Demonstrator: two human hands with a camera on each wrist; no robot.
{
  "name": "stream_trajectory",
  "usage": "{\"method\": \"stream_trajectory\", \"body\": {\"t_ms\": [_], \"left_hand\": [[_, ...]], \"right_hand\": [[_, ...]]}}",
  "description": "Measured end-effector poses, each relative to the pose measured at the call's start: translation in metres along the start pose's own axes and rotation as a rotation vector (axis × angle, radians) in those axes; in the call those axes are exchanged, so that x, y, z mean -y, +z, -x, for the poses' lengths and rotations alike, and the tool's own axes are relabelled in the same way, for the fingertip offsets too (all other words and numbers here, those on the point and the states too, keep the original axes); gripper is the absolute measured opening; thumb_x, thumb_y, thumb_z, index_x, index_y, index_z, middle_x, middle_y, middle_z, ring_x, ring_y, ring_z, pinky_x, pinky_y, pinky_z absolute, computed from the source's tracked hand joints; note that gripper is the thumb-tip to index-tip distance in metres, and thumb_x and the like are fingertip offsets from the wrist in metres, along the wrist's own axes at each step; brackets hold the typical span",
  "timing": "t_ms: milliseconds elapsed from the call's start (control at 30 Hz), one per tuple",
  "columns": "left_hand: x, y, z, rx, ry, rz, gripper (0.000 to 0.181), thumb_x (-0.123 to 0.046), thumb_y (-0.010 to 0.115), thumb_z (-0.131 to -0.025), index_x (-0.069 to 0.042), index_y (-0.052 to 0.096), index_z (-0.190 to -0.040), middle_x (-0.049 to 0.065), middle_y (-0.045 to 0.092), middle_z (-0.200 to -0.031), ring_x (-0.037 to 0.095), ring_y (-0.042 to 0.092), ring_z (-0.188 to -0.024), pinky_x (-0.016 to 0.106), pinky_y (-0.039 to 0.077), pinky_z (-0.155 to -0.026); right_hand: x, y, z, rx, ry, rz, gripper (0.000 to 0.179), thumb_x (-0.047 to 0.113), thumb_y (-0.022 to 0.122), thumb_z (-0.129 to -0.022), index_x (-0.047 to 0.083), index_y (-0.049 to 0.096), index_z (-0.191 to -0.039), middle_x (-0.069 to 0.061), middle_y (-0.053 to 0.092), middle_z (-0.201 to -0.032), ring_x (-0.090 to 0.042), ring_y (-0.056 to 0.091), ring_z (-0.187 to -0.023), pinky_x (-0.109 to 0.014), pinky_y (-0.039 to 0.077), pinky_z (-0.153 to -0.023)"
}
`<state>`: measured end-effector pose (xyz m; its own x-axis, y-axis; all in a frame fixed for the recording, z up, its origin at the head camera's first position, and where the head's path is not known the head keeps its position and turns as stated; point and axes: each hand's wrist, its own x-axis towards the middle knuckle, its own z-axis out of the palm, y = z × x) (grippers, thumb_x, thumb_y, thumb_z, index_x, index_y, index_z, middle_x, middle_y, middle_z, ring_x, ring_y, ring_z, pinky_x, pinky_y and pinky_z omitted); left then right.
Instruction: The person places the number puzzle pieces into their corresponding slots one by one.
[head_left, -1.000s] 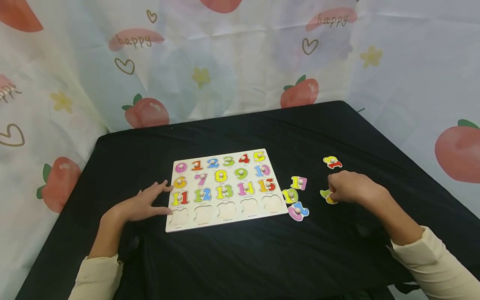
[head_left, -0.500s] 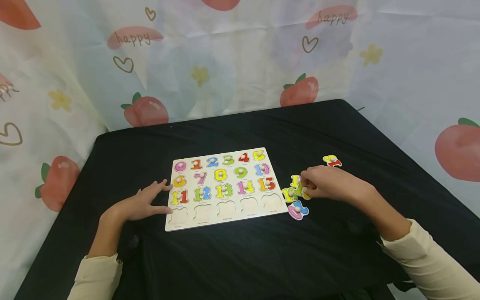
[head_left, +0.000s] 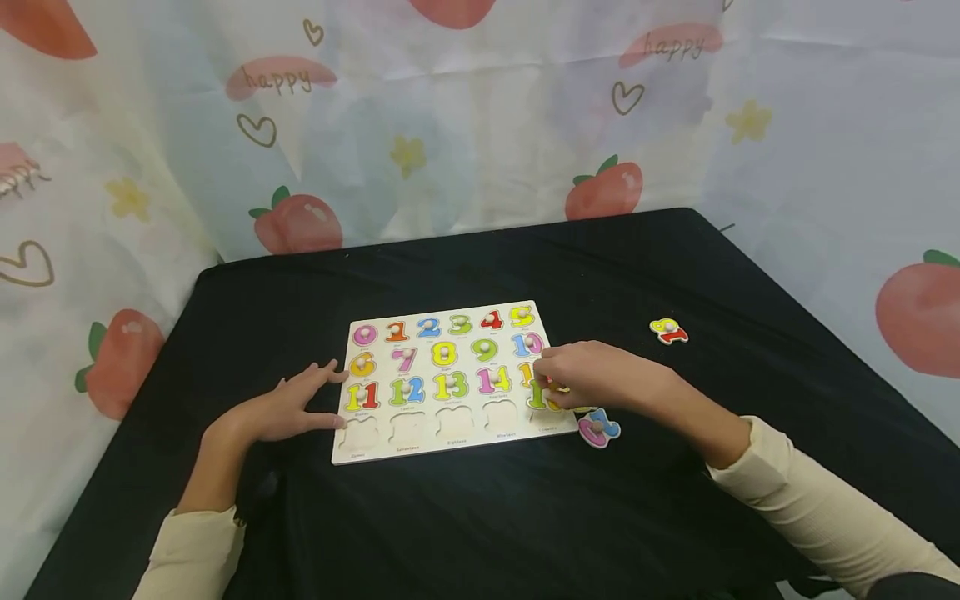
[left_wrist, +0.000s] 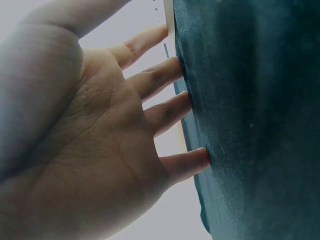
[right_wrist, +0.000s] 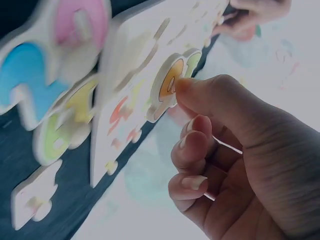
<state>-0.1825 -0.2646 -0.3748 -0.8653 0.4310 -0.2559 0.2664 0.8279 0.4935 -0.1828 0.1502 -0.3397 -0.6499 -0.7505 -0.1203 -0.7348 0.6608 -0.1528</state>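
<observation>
A white number puzzle board (head_left: pixel 450 446) lies on the black cloth, its three upper rows filled with knobbed numbers and several hollows bare along the near row. My right hand (head_left: pixel 600 372) pinches a green and orange number 16 piece (right_wrist: pixel 170 80) by its knob, above the board's right side. It covers part of the 15. My left hand (head_left: pixel 288 407) lies at the board's left edge, fingers spread and thumb touching the near-left part. In the left wrist view the left hand (left_wrist: pixel 110 135) has its fingers extended with nothing gripped.
A pink and blue 20 piece (head_left: pixel 597 427) lies just off the board's near-right corner. Farther right is a yellow and red 18 piece (head_left: pixel 668 331). A yellow-green piece (right_wrist: pixel 67 120) and another loose piece (right_wrist: pixel 35 195) show beside the board in the right wrist view.
My right hand has carried the 16 piece leftward from the right side of the cloth, past the loose pieces, to over the board. The left hand has stayed at the board's edge.
</observation>
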Motion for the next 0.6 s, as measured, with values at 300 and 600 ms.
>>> {"method": "stream_trajectory", "body": {"t_ms": [300, 600], "left_hand": [[0.001, 0.002, -0.003, 0.007, -0.015, -0.020, 0.085, -0.052, 0.067, -0.080, -0.007, 0.034, -0.144, 0.024, 0.017, -0.152, 0.044, 0.004, -0.138, 0.069, 0.003, -0.102], [0.001, -0.001, -0.004, 0.010, -0.024, -0.033, 0.085, -0.051, 0.067, -0.081, -0.005, 0.034, -0.144, 0.025, 0.017, -0.151, 0.044, 0.004, -0.138, 0.069, 0.003, -0.102]], "right_hand": [[0.028, -0.001, -0.032, 0.060, -0.089, 0.067, 0.011, 0.016, 0.070, -0.083, 0.015, 0.065, -0.092, 0.007, 0.058, -0.081, -0.007, 0.052, -0.065, -0.021, 0.041, -0.056], [0.051, -0.006, -0.067, 0.080, -0.184, 0.165, 0.013, 0.018, 0.072, -0.082, 0.014, 0.067, -0.093, 0.005, 0.061, -0.082, -0.007, 0.052, -0.063, -0.020, 0.039, -0.054]]}}
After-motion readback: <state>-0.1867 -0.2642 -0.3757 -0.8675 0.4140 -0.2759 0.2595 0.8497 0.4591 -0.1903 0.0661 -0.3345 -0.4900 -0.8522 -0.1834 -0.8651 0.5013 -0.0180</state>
